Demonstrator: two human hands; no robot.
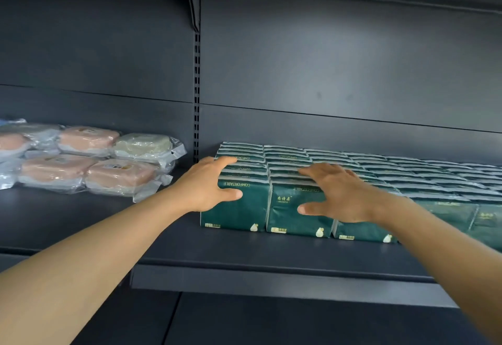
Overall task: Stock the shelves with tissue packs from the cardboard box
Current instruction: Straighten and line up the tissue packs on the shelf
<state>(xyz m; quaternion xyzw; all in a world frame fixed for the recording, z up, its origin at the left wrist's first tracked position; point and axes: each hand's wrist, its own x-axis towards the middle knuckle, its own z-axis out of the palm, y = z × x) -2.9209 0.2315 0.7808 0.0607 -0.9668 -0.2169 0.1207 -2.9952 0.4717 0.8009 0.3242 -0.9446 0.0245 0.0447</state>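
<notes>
Green tissue packs (353, 171) in rows on dark metal shelf (244, 249), hands on them.

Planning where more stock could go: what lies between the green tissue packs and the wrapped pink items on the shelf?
Only bare dark shelf lies between the tissue packs and wrapped items, with the slotted upright post behind, in the head view.
</notes>
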